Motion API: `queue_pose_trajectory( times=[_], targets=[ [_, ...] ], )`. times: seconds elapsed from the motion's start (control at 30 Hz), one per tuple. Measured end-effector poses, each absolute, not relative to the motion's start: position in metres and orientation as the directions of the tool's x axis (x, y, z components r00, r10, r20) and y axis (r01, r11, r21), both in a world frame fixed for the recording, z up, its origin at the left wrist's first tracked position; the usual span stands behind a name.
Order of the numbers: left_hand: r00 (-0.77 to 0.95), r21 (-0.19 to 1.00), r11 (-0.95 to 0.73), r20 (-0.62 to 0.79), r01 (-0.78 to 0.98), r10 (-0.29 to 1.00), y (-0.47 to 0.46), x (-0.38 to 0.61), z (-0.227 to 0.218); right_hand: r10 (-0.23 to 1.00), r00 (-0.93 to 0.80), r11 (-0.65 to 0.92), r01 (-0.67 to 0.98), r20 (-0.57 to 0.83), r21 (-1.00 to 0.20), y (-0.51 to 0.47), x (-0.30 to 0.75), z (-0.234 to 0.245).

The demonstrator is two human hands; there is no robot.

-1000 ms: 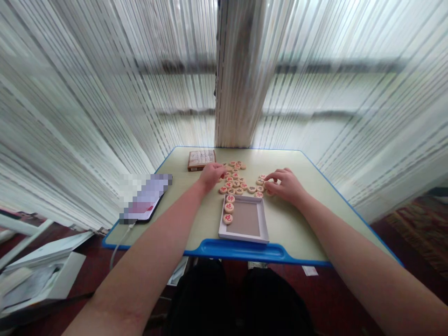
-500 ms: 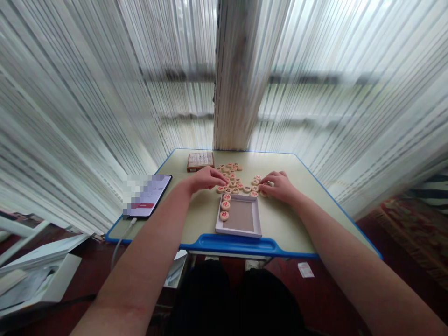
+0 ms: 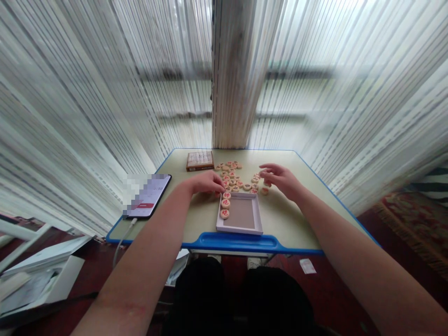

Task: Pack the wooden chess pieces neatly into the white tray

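Between my hands lie the loose chess pieces (image 3: 234, 179). My left hand (image 3: 206, 183) rests curled, fingertips beside the white tray (image 3: 240, 230) and just past its three pieces (image 3: 225, 204). My right hand (image 3: 282, 179) hovers, fingers narrowed; whether either grips a piece I cannot tell.

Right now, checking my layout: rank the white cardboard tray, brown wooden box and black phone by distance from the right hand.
1. White cardboard tray, beside the right hand.
2. Brown wooden box, far side.
3. Black phone, left edge.
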State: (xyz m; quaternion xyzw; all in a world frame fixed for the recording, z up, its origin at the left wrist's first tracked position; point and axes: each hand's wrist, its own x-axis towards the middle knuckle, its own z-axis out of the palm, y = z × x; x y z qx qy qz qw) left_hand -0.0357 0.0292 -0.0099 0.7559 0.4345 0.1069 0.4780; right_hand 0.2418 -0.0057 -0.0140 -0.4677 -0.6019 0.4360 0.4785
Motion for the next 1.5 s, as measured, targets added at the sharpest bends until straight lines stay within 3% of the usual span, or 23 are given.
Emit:
queue_pose_trajectory(
  times=[0.17, 0.27, 0.37, 0.47, 0.6, 0.7, 0.9, 1.07, 1.5],
  targets=[
    [0.596, 0.809, -0.141, -0.29, 0.57, 0.749, 0.025, -0.035, -0.006, 0.989, -0.139, 0.039, -0.065, 0.048, -0.997, -0.009, 0.237, -0.009],
    [0.587, 0.814, -0.117, -0.302, 0.569, 0.751, 0.022, -0.034, -0.004, 0.983, -0.184, 0.0, -0.099, 0.018, -0.995, -0.013, 0.234, -0.005],
    [0.568, 0.822, -0.087, -0.308, 0.563, 0.763, 0.021, -0.032, -0.002, 0.973, -0.229, 0.048, 0.028, 0.04, -0.998, -0.02, 0.229, -0.001],
    [0.553, 0.829, -0.059, -0.316, 0.556, 0.771, 0.021, -0.03, -0.003, 0.942, -0.299, 0.23, 0.256, 0.15, -0.939, -0.031, 0.221, 0.002],
    [0.542, 0.823, -0.077, -0.297, 0.562, 0.786, 0.022, -0.027, -0.004, 0.757, -0.533, 0.633, 0.453, 0.378, -0.628, -0.047, 0.203, 0.002],
    [0.545, 0.812, -0.093, -0.296, 0.576, 0.784, 0.022, -0.025, -0.003, 0.642, -0.657, 0.755, 0.456, 0.394, -0.47, -0.055, 0.188, -0.002],
    [0.568, 0.822, -0.074, -0.321, 0.564, 0.758, 0.027, -0.025, -0.003, 0.629, -0.656, 0.777, 0.525, 0.417, -0.346, -0.055, 0.174, -0.011],
    [0.591, 0.829, -0.085, -0.319, 0.553, 0.741, 0.029, -0.024, -0.005, 0.613, -0.708, 0.79, 0.557, 0.351, -0.255, -0.054, 0.17, -0.013],
    [0.611, 0.843, -0.122, -0.273, 0.524, 0.743, 0.032, -0.024, -0.008, 0.64, -0.696, 0.769, 0.587, 0.327, -0.254, -0.06, 0.165, -0.008]
  ],
)
